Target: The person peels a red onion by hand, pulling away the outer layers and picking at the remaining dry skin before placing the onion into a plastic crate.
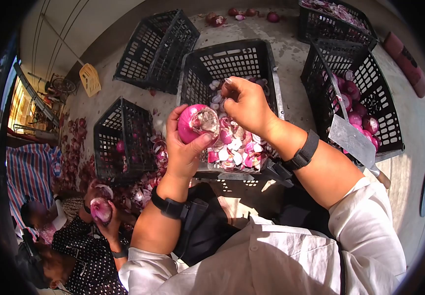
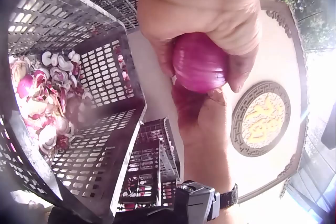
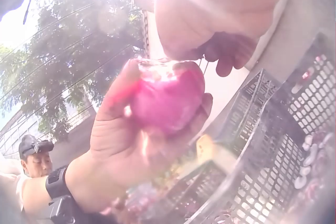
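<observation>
My left hand (image 1: 182,152) grips a large purple onion (image 1: 198,124), its pale, rough end facing up toward the head camera. Fingers and thumb of the left hand (image 2: 202,8) wrap the onion (image 2: 199,64) in the left wrist view. To the right of the onion, my right hand (image 1: 250,104) is raised over the crate with its fingers curled. A small glint shows at its fingertips, but no held object can be made out. Glare washes over the onion (image 3: 167,100) in the right wrist view, with the right hand (image 3: 215,19) just above it.
Below my hands a black crate (image 1: 275,73) holds onion peelings (image 1: 237,150). Other black crates stand around, the right one (image 1: 387,98) with purple onions and a metal sheet (image 1: 352,141) on its near side. At lower left another person holds an onion (image 1: 101,210).
</observation>
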Tool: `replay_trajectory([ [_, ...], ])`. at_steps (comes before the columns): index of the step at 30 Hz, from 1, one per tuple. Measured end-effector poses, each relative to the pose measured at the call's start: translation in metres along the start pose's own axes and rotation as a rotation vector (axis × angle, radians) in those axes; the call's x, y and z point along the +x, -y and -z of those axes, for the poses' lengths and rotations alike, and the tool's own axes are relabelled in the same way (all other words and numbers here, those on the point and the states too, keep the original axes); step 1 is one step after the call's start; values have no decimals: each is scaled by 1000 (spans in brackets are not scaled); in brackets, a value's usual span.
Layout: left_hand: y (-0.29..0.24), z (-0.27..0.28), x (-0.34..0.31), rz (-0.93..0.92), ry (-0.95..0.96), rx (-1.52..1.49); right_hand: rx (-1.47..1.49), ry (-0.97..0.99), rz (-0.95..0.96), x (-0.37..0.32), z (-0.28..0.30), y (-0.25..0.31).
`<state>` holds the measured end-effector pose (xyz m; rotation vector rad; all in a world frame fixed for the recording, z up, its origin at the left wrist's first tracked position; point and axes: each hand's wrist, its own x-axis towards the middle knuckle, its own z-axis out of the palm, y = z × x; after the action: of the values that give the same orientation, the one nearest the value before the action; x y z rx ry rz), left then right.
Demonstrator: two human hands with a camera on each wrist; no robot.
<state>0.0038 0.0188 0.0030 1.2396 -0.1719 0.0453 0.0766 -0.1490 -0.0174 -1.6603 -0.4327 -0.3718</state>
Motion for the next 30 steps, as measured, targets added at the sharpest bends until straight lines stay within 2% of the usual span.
replay_trajectory([
  [2,-1,3,1,17,2,-18,113,44,-61,-1,0,3],
  [5,-3,4,1,28,2,-37,120,128,-65,-4,2,7],
  [6,-3,4,1,38,-5,-61,14,64,153,-2,1,5],
  [9,-1,7,2,46,-35,-33,127,40,201,-1,0,10],
  [12,4,12,4,68,-69,-84,324,161,153,-7,2,26],
  [15,6,12,6,101,-103,-117,59,179,419,-6,-1,17],
  [26,9,14,8,103,-118,-63,-61,162,401,-12,-7,17],
  [30,9,17,9,46,-77,79,-91,173,394,-12,-7,18],
])
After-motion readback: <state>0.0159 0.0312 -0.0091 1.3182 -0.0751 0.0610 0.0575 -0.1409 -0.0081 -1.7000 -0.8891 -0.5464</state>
